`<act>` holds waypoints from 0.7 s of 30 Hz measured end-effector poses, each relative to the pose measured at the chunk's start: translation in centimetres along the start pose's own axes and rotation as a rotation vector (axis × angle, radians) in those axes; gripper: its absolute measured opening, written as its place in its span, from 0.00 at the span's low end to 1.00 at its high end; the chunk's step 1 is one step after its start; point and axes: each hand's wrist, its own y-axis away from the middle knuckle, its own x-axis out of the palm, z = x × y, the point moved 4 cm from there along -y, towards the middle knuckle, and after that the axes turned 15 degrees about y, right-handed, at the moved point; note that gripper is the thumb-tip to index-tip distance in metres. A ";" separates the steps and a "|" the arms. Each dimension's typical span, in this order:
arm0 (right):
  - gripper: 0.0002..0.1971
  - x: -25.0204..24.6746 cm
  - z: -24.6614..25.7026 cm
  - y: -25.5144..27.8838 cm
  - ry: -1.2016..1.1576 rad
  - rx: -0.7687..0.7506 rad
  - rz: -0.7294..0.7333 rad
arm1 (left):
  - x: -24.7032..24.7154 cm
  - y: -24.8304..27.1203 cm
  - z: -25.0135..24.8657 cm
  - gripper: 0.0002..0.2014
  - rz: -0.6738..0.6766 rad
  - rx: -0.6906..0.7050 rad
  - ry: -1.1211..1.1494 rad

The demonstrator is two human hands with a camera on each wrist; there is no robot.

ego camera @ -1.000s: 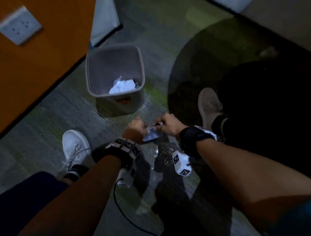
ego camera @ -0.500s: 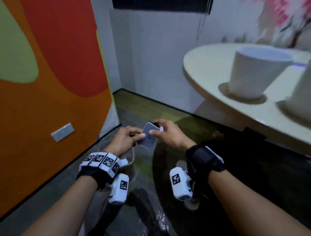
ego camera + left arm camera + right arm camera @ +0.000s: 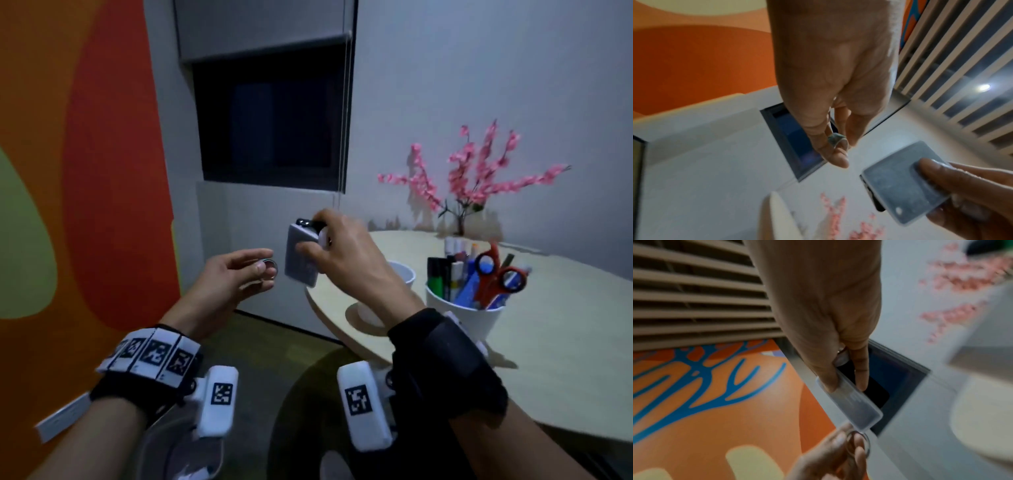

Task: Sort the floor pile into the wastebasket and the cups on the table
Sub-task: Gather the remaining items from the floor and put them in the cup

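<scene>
My right hand (image 3: 310, 240) pinches a flat grey case (image 3: 300, 263) upright in the air, left of the table's near edge; a small black piece (image 3: 306, 223) and a white round bit show at its top. In the right wrist view the case (image 3: 856, 402) looks translucent, with something black behind it. My left hand (image 3: 262, 270) pinches a small metal ring (image 3: 270, 267) between thumb and fingers, just left of the case and apart from it. The ring (image 3: 836, 140) also shows in the left wrist view, beside the case (image 3: 900, 183).
A pale round table (image 3: 565, 342) stands at the right. On it are a white cup (image 3: 404, 274), half hidden by my right hand, and a second white cup (image 3: 469, 315) full of pens and red scissors (image 3: 496, 274). Pink blossom branches (image 3: 472, 178) stand behind. An orange wall is at the left.
The view has risen from the floor and wastebasket to the table. Both hands have come up. My left hand has left the case and now holds the ring apart from it.
</scene>
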 end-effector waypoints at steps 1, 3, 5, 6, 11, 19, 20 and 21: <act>0.15 -1.5 -0.6 -0.5 0.014 0.015 -0.019 | 1.2 -0.5 -0.4 0.13 0.023 0.018 -0.010; 0.12 -3.7 -2.6 -1.4 0.047 0.073 -0.038 | 3.9 -1.4 -0.8 0.14 0.047 0.067 -0.038; 0.11 -4.8 -5.0 -2.0 0.093 0.159 -0.030 | 6.8 -2.1 -0.7 0.15 0.039 0.124 -0.075; 0.11 -5.1 -6.1 -2.2 0.123 0.197 -0.018 | 8.3 -2.6 -0.4 0.15 0.042 0.146 -0.089; 0.10 -5.1 -9.5 -2.8 0.257 0.261 0.013 | 13.1 -5.1 2.3 0.11 0.086 0.200 -0.275; 0.11 -2.6 -11.9 -4.2 0.405 0.303 0.269 | 14.9 -7.0 5.0 0.05 0.108 0.238 -0.576; 0.11 -2.5 -12.2 -4.3 0.415 0.308 0.292 | 14.9 -7.0 5.1 0.05 0.111 0.241 -0.585; 0.12 -2.4 -12.4 -4.2 0.424 0.314 0.321 | 15.0 -7.1 5.3 0.05 0.116 0.243 -0.590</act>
